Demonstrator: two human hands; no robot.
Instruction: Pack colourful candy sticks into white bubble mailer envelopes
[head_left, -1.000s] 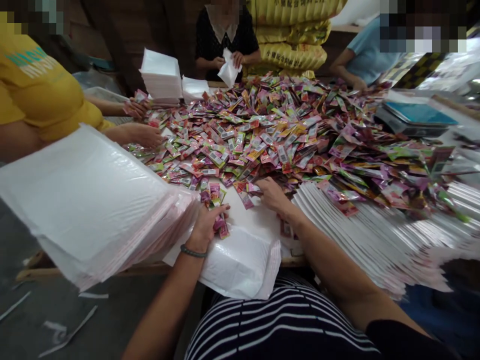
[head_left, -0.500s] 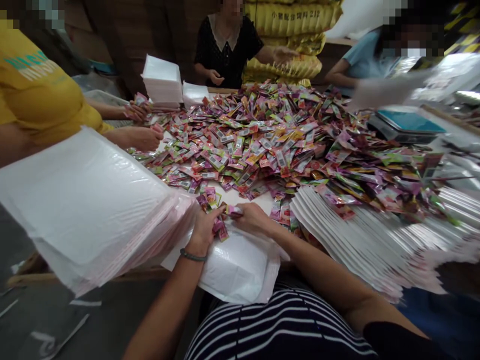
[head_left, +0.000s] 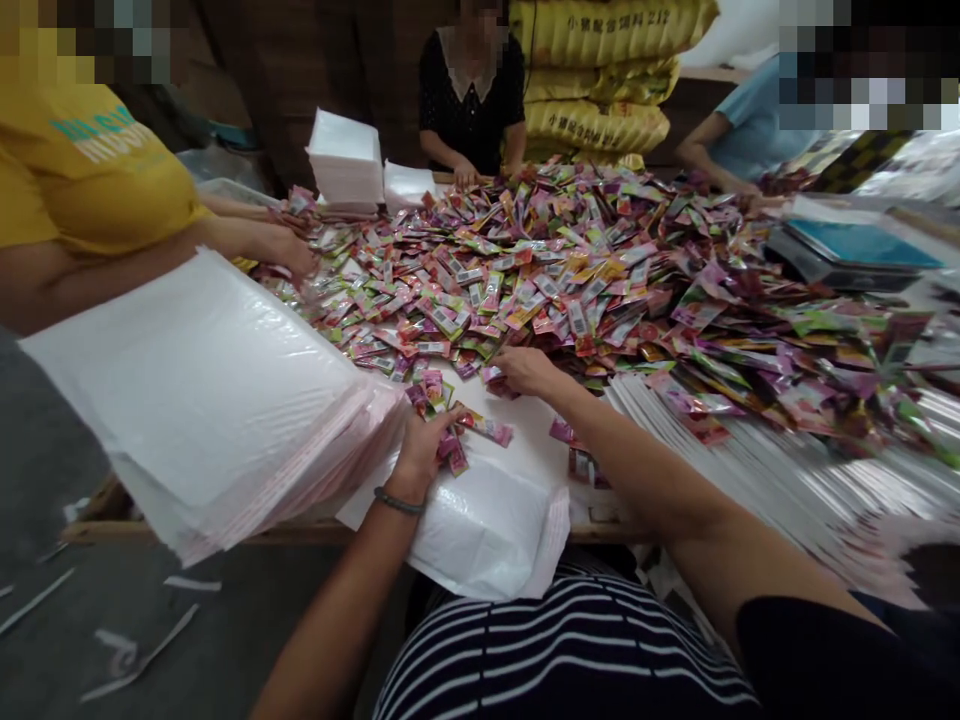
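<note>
My left hand (head_left: 421,452) is closed round a small bunch of pink and green sachets (head_left: 455,440), held over a white padded envelope (head_left: 480,525) at the table's near edge. My right hand (head_left: 525,368) reaches forward to the near rim of the big heap of coloured sachets (head_left: 570,270), its fingers curled on a sachet there. A dark bracelet sits on my left wrist.
A thick stack of white envelopes (head_left: 202,400) lies to my left, a fanned row of them (head_left: 787,480) to my right. A person in yellow (head_left: 97,180) works at left, one in black (head_left: 472,100) opposite, another in blue (head_left: 750,120) far right. A scale (head_left: 855,250) stands at right.
My right hand brought a sachet to my left hand half a second ago, then moved back out to the heap's edge. My left hand kept its bunch in place.
</note>
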